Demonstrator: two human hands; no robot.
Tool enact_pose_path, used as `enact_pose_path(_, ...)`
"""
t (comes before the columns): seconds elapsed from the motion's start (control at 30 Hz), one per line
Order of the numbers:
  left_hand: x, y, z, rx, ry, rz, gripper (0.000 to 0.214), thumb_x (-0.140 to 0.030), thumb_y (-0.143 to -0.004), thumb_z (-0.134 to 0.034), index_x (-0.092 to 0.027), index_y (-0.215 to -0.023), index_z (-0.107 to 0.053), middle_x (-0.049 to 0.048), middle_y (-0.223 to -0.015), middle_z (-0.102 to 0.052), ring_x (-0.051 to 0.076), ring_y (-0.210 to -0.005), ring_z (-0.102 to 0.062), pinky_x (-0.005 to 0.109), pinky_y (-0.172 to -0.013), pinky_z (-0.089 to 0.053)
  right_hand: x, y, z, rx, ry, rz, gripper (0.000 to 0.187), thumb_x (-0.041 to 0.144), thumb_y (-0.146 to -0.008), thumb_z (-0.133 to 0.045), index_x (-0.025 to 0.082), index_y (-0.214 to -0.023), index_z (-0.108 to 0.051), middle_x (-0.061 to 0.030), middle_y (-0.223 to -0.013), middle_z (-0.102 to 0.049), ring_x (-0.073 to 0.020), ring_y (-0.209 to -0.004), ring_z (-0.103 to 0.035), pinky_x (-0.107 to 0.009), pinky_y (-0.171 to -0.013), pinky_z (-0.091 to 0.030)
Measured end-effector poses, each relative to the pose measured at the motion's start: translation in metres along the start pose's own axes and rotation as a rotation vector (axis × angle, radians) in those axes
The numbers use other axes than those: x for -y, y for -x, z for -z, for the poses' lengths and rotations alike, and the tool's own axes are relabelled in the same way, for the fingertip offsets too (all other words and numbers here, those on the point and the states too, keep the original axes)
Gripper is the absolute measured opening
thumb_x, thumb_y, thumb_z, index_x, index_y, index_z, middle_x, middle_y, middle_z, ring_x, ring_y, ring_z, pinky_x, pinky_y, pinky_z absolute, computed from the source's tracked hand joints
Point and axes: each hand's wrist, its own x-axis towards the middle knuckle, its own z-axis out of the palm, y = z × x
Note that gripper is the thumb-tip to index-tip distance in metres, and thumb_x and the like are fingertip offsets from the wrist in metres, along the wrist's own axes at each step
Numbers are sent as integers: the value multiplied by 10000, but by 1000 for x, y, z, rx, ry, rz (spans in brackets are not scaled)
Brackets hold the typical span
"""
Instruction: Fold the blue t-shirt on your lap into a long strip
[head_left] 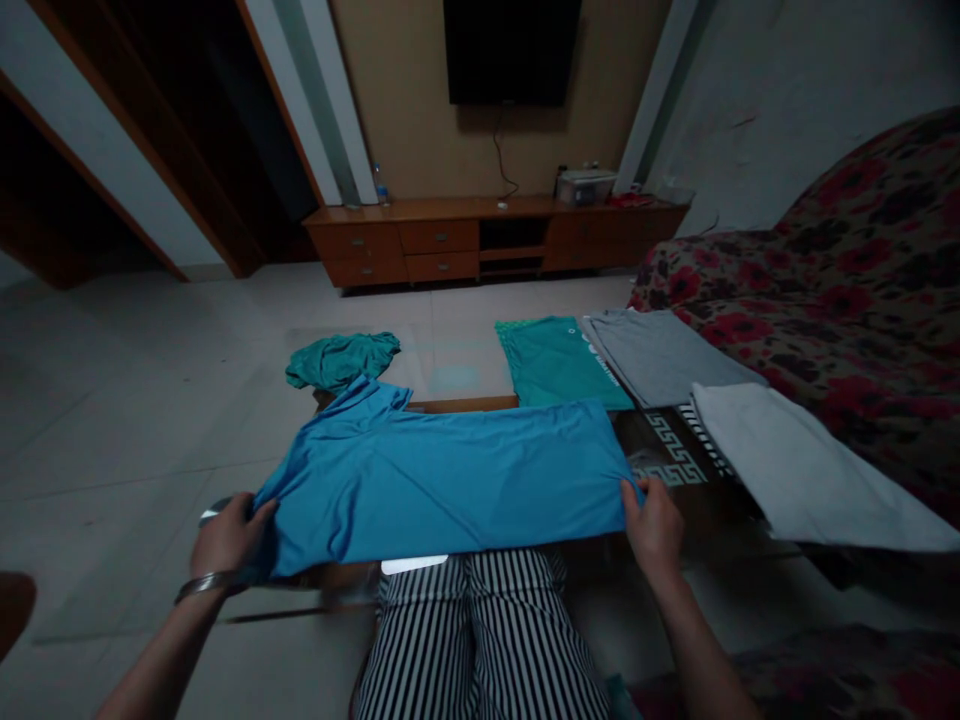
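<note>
A blue T-shirt (480,480), folded lengthwise, stretches sideways across the glass-topped table in front of my knees. At its left end, near the collar, my left hand (229,540) pinches the fabric. My right hand (652,525) grips the hem corner at the opposite end. One short sleeve points away from me on the upper left. Behind the shirt lies a crumpled green garment (343,360). Farther right are a folded green shirt (562,362) with white print, a folded grey garment (660,350) and a white folded garment (810,465).
A sofa with a floral cover (840,260) stands along the right side. Across the tiled floor is a low wooden TV cabinet (439,240), with a plastic box (585,188) on it. Above hangs a television (514,50). My striped trousers (480,640) are close below the table edge.
</note>
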Motion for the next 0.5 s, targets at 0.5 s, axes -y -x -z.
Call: enact_pose_path(0.5, 77, 32, -1, 132, 13, -23, 481, -598, -854, -269, -254, -1029, -556, 82, -985, -694, 249, -845, -628, 281, -681, -442, -64, 43, 52, 258, -36, -7, 377, 559, -728, -511, 241, -910, -596, -78, -844, -690, -268, -771, -660, -330, -636, -466)
